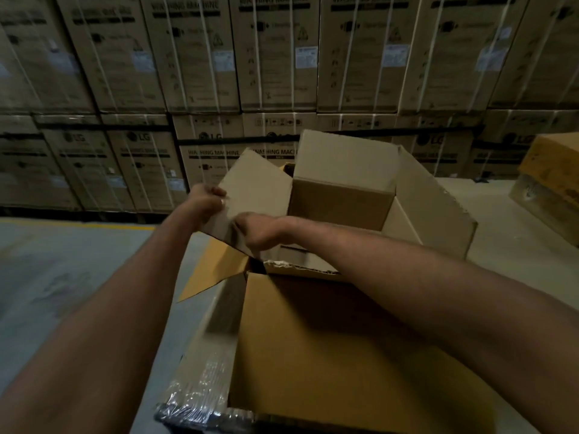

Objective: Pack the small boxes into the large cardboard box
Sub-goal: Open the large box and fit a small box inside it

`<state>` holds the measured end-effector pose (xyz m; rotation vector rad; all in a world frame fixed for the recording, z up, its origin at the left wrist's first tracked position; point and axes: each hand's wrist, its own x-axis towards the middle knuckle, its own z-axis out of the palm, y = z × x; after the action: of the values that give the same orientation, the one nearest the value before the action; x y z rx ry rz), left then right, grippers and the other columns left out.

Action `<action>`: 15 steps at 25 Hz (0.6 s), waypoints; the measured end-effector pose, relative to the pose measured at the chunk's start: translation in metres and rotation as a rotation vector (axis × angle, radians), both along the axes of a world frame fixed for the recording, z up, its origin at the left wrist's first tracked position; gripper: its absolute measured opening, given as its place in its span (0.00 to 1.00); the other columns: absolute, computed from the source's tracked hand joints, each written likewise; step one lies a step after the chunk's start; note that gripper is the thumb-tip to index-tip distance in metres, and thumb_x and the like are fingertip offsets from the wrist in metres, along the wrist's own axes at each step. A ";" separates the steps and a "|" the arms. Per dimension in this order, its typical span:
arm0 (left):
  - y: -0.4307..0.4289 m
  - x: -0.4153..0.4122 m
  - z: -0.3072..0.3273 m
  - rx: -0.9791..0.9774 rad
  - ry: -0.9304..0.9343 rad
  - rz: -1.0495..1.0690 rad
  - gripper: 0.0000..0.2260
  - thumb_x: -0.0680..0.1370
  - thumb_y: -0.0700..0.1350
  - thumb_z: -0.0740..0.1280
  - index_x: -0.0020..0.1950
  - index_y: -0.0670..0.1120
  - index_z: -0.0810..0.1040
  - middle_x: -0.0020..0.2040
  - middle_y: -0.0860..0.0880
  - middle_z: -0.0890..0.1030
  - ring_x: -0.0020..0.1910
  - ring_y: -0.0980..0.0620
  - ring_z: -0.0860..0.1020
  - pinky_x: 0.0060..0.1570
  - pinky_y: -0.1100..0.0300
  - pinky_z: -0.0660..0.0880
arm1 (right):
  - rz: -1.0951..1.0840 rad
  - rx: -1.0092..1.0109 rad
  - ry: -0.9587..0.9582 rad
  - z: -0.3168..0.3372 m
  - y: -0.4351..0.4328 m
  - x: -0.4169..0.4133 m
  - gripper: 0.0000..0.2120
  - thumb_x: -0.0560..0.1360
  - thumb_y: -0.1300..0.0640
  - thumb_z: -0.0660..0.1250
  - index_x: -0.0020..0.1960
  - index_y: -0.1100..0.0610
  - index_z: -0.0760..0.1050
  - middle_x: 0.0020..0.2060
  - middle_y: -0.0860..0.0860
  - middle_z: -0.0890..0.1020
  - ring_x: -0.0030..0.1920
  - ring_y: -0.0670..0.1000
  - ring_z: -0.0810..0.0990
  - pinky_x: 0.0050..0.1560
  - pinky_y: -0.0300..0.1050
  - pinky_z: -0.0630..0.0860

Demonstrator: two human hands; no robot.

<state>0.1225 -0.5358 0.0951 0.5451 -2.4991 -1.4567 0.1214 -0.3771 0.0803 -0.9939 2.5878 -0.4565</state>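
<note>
A large open cardboard box (pixel 435 211) stands in front of me with its flaps raised. My left hand (pixel 205 203) grips the outer edge of its left flap (pixel 253 183). My right hand (pixel 261 231) reaches across and grips the same flap lower down, near the box's corner. A closed, tape-wrapped cardboard box (pixel 313 355) lies just below my arms, against the open box. The inside of the open box is mostly hidden by my right arm and the near flap.
A wall of stacked washing machine cartons (pixel 275 73) fills the background. More cartons (pixel 551 180) sit at the right edge. Grey concrete floor (pixel 62 261) with a yellow line lies to the left.
</note>
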 end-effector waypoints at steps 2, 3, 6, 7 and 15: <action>0.000 0.004 -0.003 -0.017 -0.036 -0.031 0.11 0.80 0.29 0.63 0.59 0.41 0.75 0.64 0.35 0.76 0.56 0.43 0.75 0.56 0.49 0.76 | 0.039 0.069 0.049 -0.001 0.001 0.006 0.31 0.73 0.66 0.67 0.76 0.59 0.66 0.72 0.58 0.70 0.70 0.60 0.71 0.71 0.59 0.71; 0.001 0.002 -0.001 -0.040 -0.052 -0.059 0.11 0.80 0.29 0.63 0.61 0.39 0.75 0.63 0.35 0.76 0.54 0.43 0.75 0.56 0.49 0.76 | 0.046 0.061 0.045 0.003 0.003 0.008 0.33 0.74 0.66 0.68 0.77 0.59 0.65 0.73 0.57 0.69 0.69 0.59 0.71 0.69 0.56 0.72; 0.016 0.000 0.014 -0.206 -0.101 -0.148 0.16 0.80 0.29 0.62 0.66 0.37 0.75 0.55 0.39 0.76 0.45 0.47 0.74 0.46 0.53 0.73 | 0.007 0.083 -0.094 0.011 0.020 0.006 0.31 0.79 0.64 0.67 0.79 0.60 0.61 0.71 0.57 0.71 0.58 0.52 0.75 0.55 0.45 0.76; 0.026 0.001 0.016 -0.299 -0.110 -0.160 0.16 0.79 0.30 0.63 0.66 0.38 0.76 0.54 0.40 0.74 0.46 0.47 0.74 0.46 0.53 0.73 | -0.028 0.159 -0.137 0.012 0.030 0.003 0.28 0.81 0.62 0.65 0.79 0.60 0.61 0.71 0.57 0.71 0.59 0.53 0.76 0.57 0.45 0.77; 0.113 -0.013 0.013 -1.334 -0.161 -0.435 0.31 0.75 0.46 0.73 0.77 0.55 0.67 0.83 0.45 0.47 0.81 0.37 0.48 0.77 0.35 0.50 | -0.371 0.841 -0.062 -0.005 0.182 -0.030 0.26 0.84 0.47 0.61 0.80 0.54 0.64 0.79 0.53 0.66 0.77 0.60 0.66 0.72 0.60 0.68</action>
<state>0.1093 -0.4224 0.1079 -0.1629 -3.0537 0.4237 0.0910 -0.1947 0.0749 -0.2083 2.5002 0.4935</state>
